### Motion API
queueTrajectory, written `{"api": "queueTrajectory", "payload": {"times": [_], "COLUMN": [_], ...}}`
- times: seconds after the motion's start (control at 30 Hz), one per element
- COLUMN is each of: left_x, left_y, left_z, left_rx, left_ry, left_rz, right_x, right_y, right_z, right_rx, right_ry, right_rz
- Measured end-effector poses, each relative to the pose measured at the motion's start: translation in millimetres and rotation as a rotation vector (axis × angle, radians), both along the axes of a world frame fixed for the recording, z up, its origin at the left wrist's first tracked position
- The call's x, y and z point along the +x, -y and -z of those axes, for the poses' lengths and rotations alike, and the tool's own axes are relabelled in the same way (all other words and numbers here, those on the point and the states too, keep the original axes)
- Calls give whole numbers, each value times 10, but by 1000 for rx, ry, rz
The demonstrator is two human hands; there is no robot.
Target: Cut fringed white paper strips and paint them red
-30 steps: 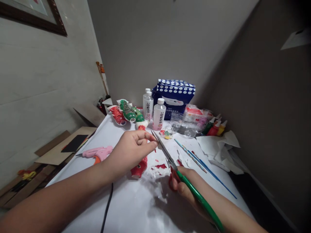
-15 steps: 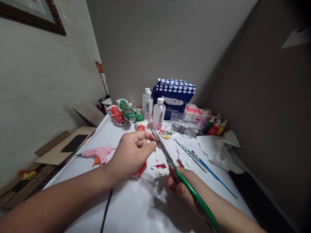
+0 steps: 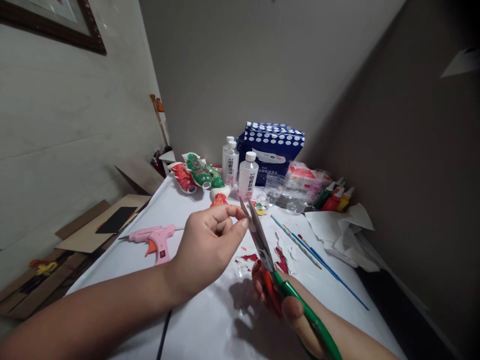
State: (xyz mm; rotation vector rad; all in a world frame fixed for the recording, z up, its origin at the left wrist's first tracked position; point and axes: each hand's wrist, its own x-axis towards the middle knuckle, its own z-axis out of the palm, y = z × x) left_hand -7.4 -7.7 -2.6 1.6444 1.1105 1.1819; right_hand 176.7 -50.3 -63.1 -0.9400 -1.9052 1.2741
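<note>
The right hand (image 3: 288, 305) grips green-handled scissors (image 3: 279, 277), blades running far-left toward the left hand (image 3: 210, 245). Its fingertips pinch something too small to identify, touching the blades above the table (image 3: 195, 325).

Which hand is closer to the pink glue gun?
Left. The left hand is just right of the pink glue gun; the right hand, holding scissors, is farther right.

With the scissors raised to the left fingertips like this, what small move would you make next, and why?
Probably close the scissors gently. Their blades stand slightly apart right at the left hand, whose fingertips pinch something too small to make out. The right hand grips the green and red handles, and red scraps lie on the table below.
</note>
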Motion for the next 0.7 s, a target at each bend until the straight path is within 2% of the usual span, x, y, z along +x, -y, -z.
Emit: {"api": "queueTrajectory", "payload": {"times": [0.13, 0.4, 0.57, 0.7], "left_x": [19, 38, 17, -88], "left_y": [13, -44, -57, -139], "left_z": [28, 34, -2, -71], "left_rx": [-39, -35, -51, 5], "left_ry": [18, 53, 74, 98], "left_rz": [8, -35, -41, -54], "right_x": [-37, 55, 87, 109], "right_y": [10, -32, -64, -91], "right_z": [-9, 42, 62, 35], "right_rx": [-63, -44, -39, -19], "right_ry": [-51, 7, 5, 39], "right_rz": [1, -10, -18, -10]}}
